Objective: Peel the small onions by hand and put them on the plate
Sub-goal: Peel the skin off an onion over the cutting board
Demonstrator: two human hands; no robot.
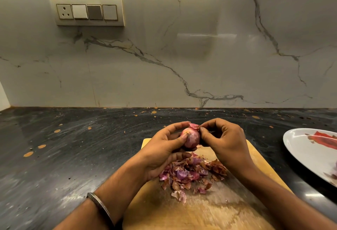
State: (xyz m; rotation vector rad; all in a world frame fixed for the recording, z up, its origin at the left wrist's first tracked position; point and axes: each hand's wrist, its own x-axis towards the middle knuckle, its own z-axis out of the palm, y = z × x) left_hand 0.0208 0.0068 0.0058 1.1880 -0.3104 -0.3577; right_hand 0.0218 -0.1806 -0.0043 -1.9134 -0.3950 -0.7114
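Closest to me is the board, wood, w/ a heap of peels on its middle, papery brown and purple bits, loose. A bangle sits on my left wrist.

Above the heap, my hands meet over the board's far end. My left hand cups the onion, fingers curled round behind it, thumb pressed on its front, so a firm grip. The onion is up off the board, btwn both hands. It looks mostly bare, pink and glossy, but a flap of skin sticks up at the top. My right hand pinches that flap btwn thumb and fingertip, other fingers curled in.

So the step in hand is peeling, prob. the last bit of skin on this one. Next move, as I judge it: pull the flap away and down w/ the right, keep the left tight so the onion doesn't slip, check the root end for scraps, drop the skin on the heap. Then carry the onion right to the plate, which sits on the counter beside the board, partly out of view. Something purple shows at its cut-off edge; can't tell what.

Beyond is dark counter, then the wall w/ a switch panel.
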